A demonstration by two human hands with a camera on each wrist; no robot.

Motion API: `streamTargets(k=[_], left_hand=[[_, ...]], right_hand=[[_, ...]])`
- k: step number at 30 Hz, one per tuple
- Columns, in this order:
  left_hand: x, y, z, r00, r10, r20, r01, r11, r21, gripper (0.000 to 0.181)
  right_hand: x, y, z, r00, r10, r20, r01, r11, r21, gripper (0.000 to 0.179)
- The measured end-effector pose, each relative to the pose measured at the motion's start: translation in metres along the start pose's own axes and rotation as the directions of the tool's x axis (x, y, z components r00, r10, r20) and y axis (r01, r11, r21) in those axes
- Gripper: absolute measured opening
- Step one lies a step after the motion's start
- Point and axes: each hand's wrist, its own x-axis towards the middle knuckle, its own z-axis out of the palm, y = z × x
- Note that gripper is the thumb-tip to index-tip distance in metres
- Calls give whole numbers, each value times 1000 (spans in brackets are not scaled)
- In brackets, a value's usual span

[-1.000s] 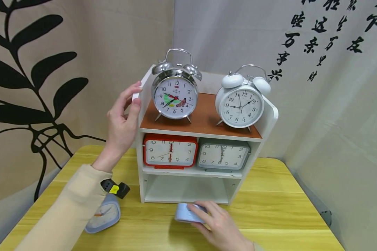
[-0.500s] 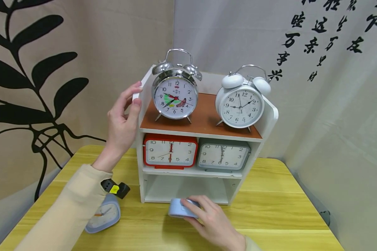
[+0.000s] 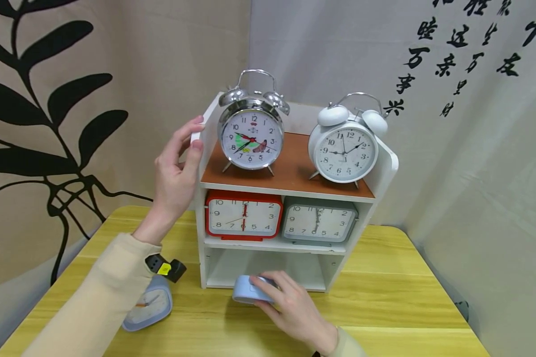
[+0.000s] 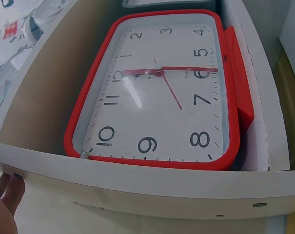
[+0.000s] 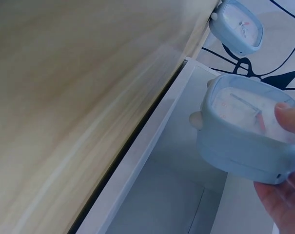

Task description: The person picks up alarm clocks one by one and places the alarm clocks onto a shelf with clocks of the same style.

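Observation:
My left hand holds the upper left side panel of a small white shelf unit, thumb at the front. Its fingertips show beside the panel in the left wrist view. My right hand grips a small light-blue alarm clock just in front of the bottom compartment. In the right wrist view, the thumb lies across the face of this blue clock, fingers beneath it. A second light-blue alarm clock lies face up on the table by the left forearm.
A silver twin-bell clock and a white twin-bell clock stand on the brown top shelf. Below them, a red rectangular clock and a grey-green one sit side by side. A yellow wood table supports everything.
My right hand has moved left and slightly forward with the blue alarm clock, closer to the bottom compartment. The left hand stays on the side panel.

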Motion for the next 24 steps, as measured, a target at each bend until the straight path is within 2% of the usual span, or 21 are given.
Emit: streamTargets(k=[8,24], left_hand=[[0,1,0,1000,1,5,-1,1000,2,39],[0,2,-1,1000,-2,10,2,1000,-2,39]], right_hand=[[9,2,11,998,56,29,-56,998,13,64],[28,7,29,996,60,65,-63,997,47,59]])
